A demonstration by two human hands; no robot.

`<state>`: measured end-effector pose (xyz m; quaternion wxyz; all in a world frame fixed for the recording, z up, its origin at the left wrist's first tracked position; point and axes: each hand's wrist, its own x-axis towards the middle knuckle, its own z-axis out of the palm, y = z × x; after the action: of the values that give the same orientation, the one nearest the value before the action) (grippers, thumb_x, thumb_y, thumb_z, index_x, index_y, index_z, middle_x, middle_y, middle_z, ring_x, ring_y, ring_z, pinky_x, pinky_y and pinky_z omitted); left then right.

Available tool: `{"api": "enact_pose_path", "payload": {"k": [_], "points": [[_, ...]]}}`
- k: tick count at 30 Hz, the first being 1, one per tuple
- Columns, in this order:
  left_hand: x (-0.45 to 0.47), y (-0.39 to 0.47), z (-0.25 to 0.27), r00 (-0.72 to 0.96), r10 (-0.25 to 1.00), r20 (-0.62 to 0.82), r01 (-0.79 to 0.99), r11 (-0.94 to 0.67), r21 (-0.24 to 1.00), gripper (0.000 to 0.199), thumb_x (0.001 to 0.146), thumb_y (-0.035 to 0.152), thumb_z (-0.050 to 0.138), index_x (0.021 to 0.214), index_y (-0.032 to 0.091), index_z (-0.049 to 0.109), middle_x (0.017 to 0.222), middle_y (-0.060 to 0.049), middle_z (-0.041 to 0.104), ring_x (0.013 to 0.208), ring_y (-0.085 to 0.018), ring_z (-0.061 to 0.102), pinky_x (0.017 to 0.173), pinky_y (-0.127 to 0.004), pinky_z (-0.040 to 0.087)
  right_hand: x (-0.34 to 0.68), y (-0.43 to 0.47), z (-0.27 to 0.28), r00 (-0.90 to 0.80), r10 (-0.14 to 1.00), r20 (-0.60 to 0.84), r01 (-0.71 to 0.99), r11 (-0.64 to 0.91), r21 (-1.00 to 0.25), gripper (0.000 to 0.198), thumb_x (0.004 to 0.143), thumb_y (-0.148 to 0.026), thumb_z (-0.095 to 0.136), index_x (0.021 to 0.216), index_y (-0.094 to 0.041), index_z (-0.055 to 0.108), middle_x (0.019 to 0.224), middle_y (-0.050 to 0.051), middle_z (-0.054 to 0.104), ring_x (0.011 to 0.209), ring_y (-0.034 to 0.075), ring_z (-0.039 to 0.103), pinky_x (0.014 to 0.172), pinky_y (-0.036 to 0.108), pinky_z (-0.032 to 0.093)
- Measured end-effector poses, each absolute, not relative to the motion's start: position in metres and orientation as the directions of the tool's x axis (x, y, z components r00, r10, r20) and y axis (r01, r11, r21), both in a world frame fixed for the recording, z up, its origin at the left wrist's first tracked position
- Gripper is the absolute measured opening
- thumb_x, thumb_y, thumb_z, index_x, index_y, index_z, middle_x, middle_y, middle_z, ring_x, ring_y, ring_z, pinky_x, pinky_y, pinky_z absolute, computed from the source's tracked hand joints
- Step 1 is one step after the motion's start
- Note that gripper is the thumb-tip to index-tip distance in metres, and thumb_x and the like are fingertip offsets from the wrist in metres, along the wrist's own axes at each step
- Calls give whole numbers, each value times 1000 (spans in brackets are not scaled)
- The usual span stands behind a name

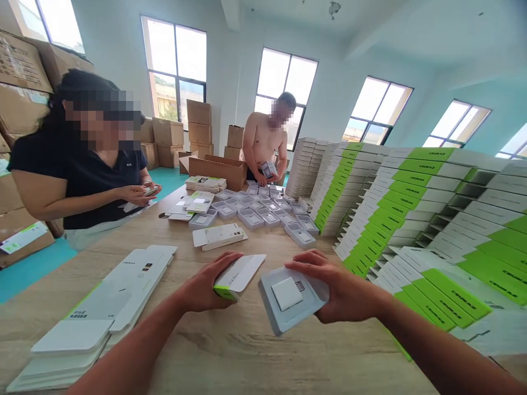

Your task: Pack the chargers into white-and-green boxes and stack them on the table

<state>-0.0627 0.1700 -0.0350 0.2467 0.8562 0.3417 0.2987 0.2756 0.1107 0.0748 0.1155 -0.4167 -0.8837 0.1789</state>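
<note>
Carton (239, 274) gripped in left hand (205, 283) | pale tray (284, 321) with white block (286, 293) gripped in right hand (346, 289) | flat cartons (119, 291) near surface's (230, 354) left edge

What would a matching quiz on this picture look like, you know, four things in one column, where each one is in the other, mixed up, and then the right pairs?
Things
1. Box with an open flap
2. Stack of flat cartons
3. Plastic tray with a white block in it
4. Tall stacks of green-and-white boxes

Places
A. In the right hand
B. At the right of the picture
C. On the table, at the left of the picture
D. In the left hand

Right pairs: 1-D, 2-C, 3-A, 4-B
</note>
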Motion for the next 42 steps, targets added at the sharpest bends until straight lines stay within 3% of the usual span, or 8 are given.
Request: {"api": "enact_pose_path", "payload": {"k": [6, 13, 17, 20, 25, 30, 36, 42], "points": [[-41, 155, -40, 638, 645, 420, 472, -759, 449, 94, 66, 19, 74, 151, 22, 34, 149, -14, 48, 139, -34, 45, 118, -46, 39, 246, 74, 61, -304, 945, 118, 803, 321, -502, 86, 62, -18, 72, 146, -23, 54, 141, 11, 56, 129, 33, 51, 113, 46, 40], [-26, 138, -35, 605, 620, 501, 521, -783, 339, 90, 66, 14, 68, 150, 21, 35, 147, -15, 49, 138, -35, 44, 117, -50, 39, 191, 45, 32, -79, 943, 324, 848, 235, -476, 90, 67, -24, 74, 151, -16, 44, 137, 19, 57, 129, 39, 46, 114, 57, 34], [-22, 123, -30, 564, 664, 490, 477, -747, 463, 89, 67, 14, 69, 150, 21, 38, 150, -15, 48, 141, -35, 41, 119, -51, 36, 205, 26, 35, -274, 887, 371, 667, 453, -592, 106, 69, -24, 80, 159, -26, 25, 155, 14, 43, 144, 35, 37, 117, 54, 32], [-19, 107, -31, 595, 705, 387, 272, -630, 728, 80, 73, 25, 73, 147, 21, 44, 144, -13, 56, 135, -35, 49, 115, -50, 41, 224, 14, 36, -236, 831, 504, 485, 550, -680, 102, 78, -35, 82, 159, -37, 21, 169, 8, 21, 154, 30, 23, 121, 50, 29], [-2, 73, -35, 761, 614, 211, -123, -184, 975, 77, 70, 56, 79, 131, 15, 58, 111, -13, 74, 103, -36, 70, 90, -52, 58, 227, 7, 7, -202, 874, 443, 211, 480, -851, 83, 92, -36, 71, 159, -37, 22, 136, 9, 64, 121, 24, 64, 104, 44, 51], [12, 47, -49, 399, 869, 293, -266, -196, 944, 65, 85, 37, 78, 139, 30, 43, 126, -10, 68, 107, -29, 71, 86, -43, 61, 225, 6, -39, 37, 892, 450, 159, 439, -884, 62, 91, -41, 72, 145, -31, 45, 115, 7, 73, 105, 22, 70, 89, 36, 60], [-7, 38, -66, 407, 815, 412, -15, -445, 895, 48, 96, 31, 65, 141, 33, 49, 132, -9, 65, 109, -25, 71, 90, -37, 60, 233, 11, -66, -57, 799, 599, 328, 582, -744, 32, 92, -38, 72, 123, -32, 71, 122, 8, 73, 110, 25, 70, 91, 36, 61], [-32, 36, -33, 569, 666, 483, 412, -739, 533, 34, 96, 26, 64, 129, 31, 59, 120, -5, 68, 99, -20, 70, 87, -30, 58, 231, 12, -56, -221, 690, 690, 380, 712, -590, 35, 93, -28, 72, 127, -33, 69, 118, 7, 73, 104, 21, 72, 87, 30, 61]]}}
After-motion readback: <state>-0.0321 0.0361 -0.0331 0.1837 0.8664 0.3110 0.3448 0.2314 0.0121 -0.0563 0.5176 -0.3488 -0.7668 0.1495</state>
